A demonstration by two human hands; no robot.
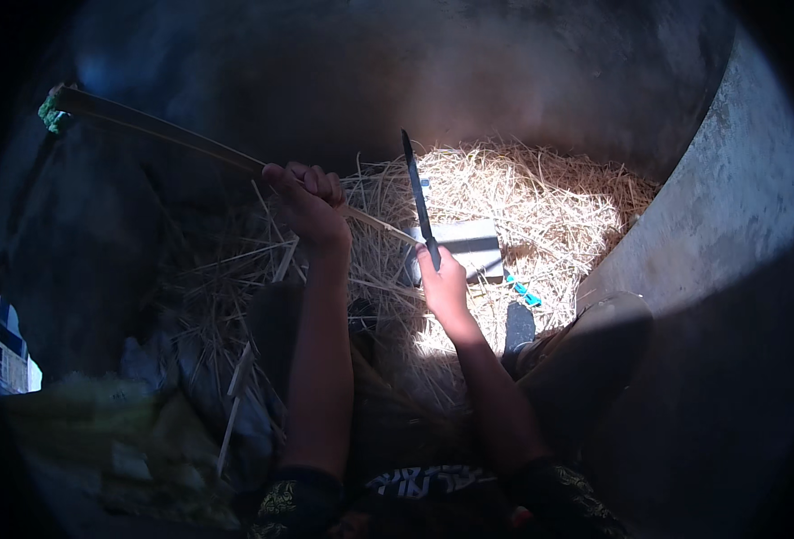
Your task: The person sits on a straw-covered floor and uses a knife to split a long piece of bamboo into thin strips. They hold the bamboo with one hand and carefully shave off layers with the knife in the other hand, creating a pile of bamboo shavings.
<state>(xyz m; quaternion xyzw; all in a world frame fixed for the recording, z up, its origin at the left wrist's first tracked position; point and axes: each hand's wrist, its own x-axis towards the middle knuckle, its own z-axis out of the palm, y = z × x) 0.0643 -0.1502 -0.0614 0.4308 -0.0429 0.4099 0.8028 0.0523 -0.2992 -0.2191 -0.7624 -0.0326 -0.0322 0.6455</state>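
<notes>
My left hand (312,208) is closed around a long, thin strip that looks like split bamboo (168,135). From the fist the strip reaches up to the far left, and its other end runs down to my right hand (448,292). Those right fingers are wrapped round the handle of a knife (418,193), whose long dark blade points up and away. Whether they also pinch the strip's end I cannot tell. Just beyond the right hand lies a pale rectangular block (473,247), partly covered by it.
A heap of straw-like shavings (559,193) spreads under and around the block. A teal item (524,292) lies on it beside my foot. A concrete wall (711,216) rises at the right. Greenish cloth or sacking (101,422) lies at the lower left.
</notes>
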